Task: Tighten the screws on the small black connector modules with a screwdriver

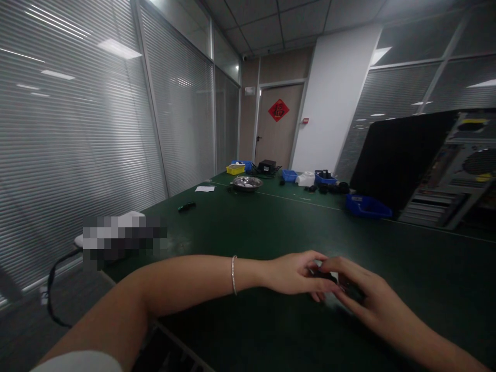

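Note:
My left hand [296, 271], with a bracelet [233, 275] on its wrist, reaches in from the left just above the green table. Its thumb and fingers are closed on a small dark object [328, 276], largely covered by the fingers, so its kind does not show. From the right comes my right hand [366, 292], its index finger and thumb closing on the same object. The fingertips of both hands meet there.
On the green table [271, 232] lie a dark green tool [187, 206], a white paper [205, 189] and a metal bowl [247, 183]. A blue bin [367, 206] sits beside an opened computer case [445, 170] at right. Blue trays [289, 175] and black parts stand farther back.

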Demonstrator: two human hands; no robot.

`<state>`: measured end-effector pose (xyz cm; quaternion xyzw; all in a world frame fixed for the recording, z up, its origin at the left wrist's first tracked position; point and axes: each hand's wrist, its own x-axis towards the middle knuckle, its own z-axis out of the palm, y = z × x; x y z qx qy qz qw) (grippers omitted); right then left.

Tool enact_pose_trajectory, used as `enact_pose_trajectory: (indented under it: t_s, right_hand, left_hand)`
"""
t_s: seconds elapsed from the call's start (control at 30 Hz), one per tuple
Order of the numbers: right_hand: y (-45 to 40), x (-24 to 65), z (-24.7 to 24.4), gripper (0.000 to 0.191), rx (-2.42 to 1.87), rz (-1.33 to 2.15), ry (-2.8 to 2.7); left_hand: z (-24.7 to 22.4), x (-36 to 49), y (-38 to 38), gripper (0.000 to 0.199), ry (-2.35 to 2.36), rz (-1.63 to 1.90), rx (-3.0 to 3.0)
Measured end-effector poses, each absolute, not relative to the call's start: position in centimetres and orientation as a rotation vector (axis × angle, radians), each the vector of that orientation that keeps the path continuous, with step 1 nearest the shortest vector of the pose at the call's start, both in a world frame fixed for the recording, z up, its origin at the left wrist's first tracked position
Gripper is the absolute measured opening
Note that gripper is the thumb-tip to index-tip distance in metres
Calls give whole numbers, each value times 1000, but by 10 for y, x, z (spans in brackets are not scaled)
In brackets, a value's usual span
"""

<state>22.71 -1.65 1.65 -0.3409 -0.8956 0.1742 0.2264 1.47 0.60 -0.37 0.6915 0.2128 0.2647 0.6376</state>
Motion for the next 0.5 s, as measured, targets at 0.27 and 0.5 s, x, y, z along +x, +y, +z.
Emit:
enact_pose_trajectory:
  t_s: [0.27, 0.5]
  right_hand:
    - [-17, 213, 0, 33, -1001, 444, -2334]
    - [18, 249, -6, 29, -1280, 482, -2358]
  left_hand:
    - [-23, 12, 17, 46, 563, 822, 1417]
    - [-6, -12, 28, 41, 678, 890, 1409]
